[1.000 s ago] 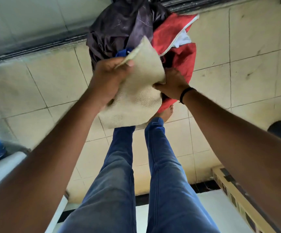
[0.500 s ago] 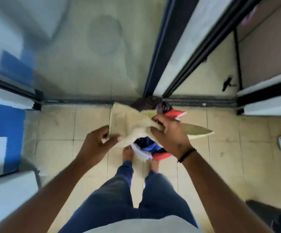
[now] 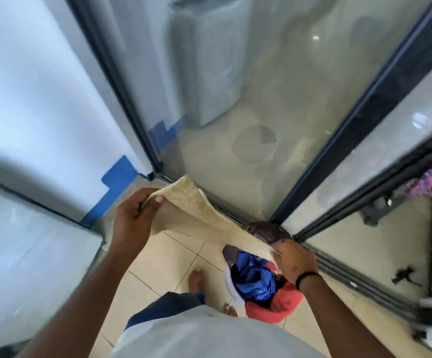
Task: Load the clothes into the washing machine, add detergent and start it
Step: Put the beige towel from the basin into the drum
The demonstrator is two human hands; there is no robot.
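The clothes (image 3: pixel 257 280) sit in a bundle low in the frame, right of centre, by my bare feet on the tiled floor (image 3: pixel 163 257): a blue piece on top, red cloth wrapped under it, a dark piece behind at the door track. I can't tell whether a basket holds them or they hang from my right hand. Between my hands stretches a beige towel (image 3: pixel 191 210), coarse and woven-looking, pulled taut from centre-left down toward the bundle. My left hand (image 3: pixel 134 218) pinches its upper corner between thumb and curled fingers; my right hand (image 3: pixel 293 260) grips the lower corner just above the pile.

What could go wrong: the towel's slack edge could drag over the floor or catch on the sliding door track (image 3: pixel 339 262) as I carry it. If my right hand also bears the bundle, it could slip and spill. The washing machine (image 3: pixel 209 60) seems to stand beyond the glass, upper centre, so I could bump the door frame.
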